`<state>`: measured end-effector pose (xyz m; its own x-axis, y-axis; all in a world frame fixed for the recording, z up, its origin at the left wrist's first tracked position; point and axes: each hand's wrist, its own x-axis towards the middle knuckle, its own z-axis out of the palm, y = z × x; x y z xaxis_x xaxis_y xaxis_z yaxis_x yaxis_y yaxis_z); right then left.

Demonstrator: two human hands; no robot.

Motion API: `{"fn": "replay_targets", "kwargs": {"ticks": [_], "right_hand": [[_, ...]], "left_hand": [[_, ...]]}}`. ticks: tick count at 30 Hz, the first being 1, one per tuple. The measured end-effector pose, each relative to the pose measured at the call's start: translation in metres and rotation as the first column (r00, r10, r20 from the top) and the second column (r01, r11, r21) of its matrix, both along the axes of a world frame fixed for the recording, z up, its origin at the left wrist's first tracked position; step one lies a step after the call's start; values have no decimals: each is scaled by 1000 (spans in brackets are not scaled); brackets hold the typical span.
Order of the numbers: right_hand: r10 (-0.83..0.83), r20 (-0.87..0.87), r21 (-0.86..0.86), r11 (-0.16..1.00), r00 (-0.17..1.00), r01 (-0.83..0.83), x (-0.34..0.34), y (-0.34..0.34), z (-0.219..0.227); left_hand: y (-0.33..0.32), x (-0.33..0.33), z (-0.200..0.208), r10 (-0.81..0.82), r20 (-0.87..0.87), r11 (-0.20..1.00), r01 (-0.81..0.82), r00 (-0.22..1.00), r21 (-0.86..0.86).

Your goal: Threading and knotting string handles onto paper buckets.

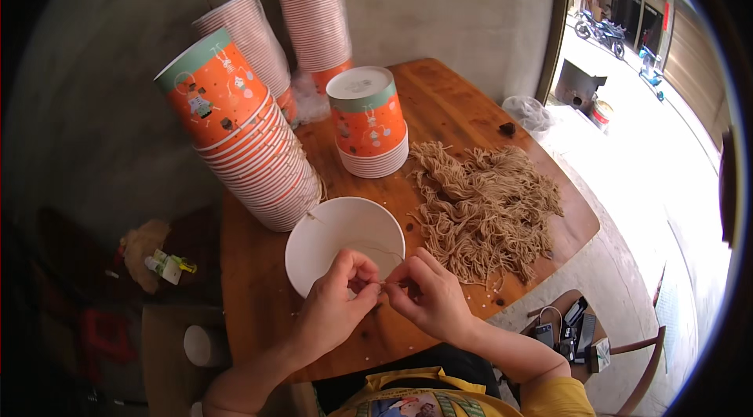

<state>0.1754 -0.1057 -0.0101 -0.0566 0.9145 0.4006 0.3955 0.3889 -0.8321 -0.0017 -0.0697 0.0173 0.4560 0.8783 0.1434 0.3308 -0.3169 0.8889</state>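
Note:
Just over the near rim of a white-lined paper bucket [329,221], my left hand [343,295] and my right hand [429,297] meet with fingertips pinched. Between them is a thin tan string [384,251], a loop of it showing against the bucket's inside. Whether a knot is in it is too small to tell. Another bit of string sticks up at the bucket's far rim. To the right of the bucket lies a loose heap of tan strings [490,213]. A short upside-down stack of orange and green paper buckets [369,123] stands behind.
A tall leaning stack of orange buckets [251,158], strings hanging along its right side, stands at the left of the wooden table [439,87]. Two plastic-wrapped bucket stacks [314,17] rise by the wall. A stool [576,331] with small devices stands at the right.

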Motion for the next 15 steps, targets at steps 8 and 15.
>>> {"fn": "replay_targets", "kwargs": {"ticks": [8, 15], "right_hand": [[-45, -111, -33, 999, 993, 42, 14, -4, -7], [-56, -67, -27, 998, 996, 54, 20, -3, -11]], "left_hand": [[10, 13, 8, -99, 43, 978, 105, 994, -180], [7, 17, 3, -117, 88, 970, 133, 989, -206]]}}
